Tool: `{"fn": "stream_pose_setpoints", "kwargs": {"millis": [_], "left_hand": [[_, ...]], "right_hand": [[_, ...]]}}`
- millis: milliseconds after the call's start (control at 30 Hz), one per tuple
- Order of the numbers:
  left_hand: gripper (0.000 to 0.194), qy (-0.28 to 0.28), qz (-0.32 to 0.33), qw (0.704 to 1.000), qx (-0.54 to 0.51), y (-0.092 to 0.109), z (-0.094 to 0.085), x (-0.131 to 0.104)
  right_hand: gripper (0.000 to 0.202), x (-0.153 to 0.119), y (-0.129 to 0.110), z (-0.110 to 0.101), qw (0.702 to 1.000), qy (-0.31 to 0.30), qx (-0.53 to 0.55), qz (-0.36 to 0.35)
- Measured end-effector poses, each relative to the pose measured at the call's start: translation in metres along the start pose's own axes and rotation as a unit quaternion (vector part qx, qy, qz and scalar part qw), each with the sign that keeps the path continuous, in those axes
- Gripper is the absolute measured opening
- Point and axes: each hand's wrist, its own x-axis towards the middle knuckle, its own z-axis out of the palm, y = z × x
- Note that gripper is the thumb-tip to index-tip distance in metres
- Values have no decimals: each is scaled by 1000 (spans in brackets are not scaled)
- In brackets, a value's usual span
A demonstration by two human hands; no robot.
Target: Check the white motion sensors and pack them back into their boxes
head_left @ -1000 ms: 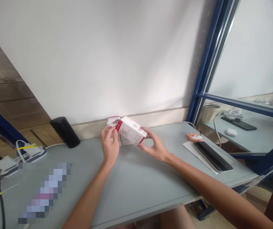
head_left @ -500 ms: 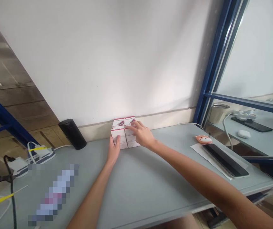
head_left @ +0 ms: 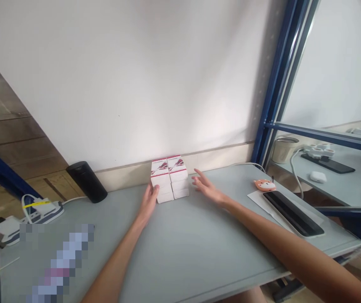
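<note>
Small white cardboard boxes (head_left: 164, 181) with red edges and printed tops stand stacked in two columns against the wall side of the table. A narrow seam runs between the columns. My left hand (head_left: 148, 200) holds the left column, its thumb on the front face and its other fingers along the left side, partly hidden. To the right of the boxes, my right hand (head_left: 207, 188) is apart from them, fingers spread, with nothing visible in it.
On the grey table (head_left: 174, 252), a black cylinder (head_left: 87, 182) and a power strip (head_left: 46, 212) are at left. A phone (head_left: 293, 213) on white paper and an orange animal-shaped item (head_left: 264, 185) lie at right. A mirror (head_left: 334, 84) stands beyond the blue frame.
My right hand has drawn away from the boxes to the right and opened. The dark band-like line down their front no longer shows. My left hand stays on them.
</note>
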Motion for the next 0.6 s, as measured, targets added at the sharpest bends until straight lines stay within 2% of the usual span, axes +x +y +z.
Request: {"fn": "stream_pose_setpoints", "kwargs": {"millis": [100, 167, 233, 333, 467, 600], "left_hand": [[75, -54, -12, 998, -4, 5, 20, -9], [79, -97, -25, 995, -13, 10, 38, -13], [83, -136, -34, 990, -22, 17, 60, -12], [86, -181, -28, 982, -39, 25, 100, -5], [96, -203, 13, 976, -77, 25, 158, 7], [104, -196, 1, 978, -73, 20, 203, 16]], "right_hand": [[78, 1, -3, -7, 997, 60, 47, -25], [70, 4, -5, -9, 986, 146, 32, -75], [61, 6, -7, -14, 961, 254, 10, -112], [57, 11, -5, -30, 924, 365, 7, -116], [60, 18, 3, -63, 889, 445, 0, -111], [68, 26, 12, -91, 866, 488, -27, -103]]}}
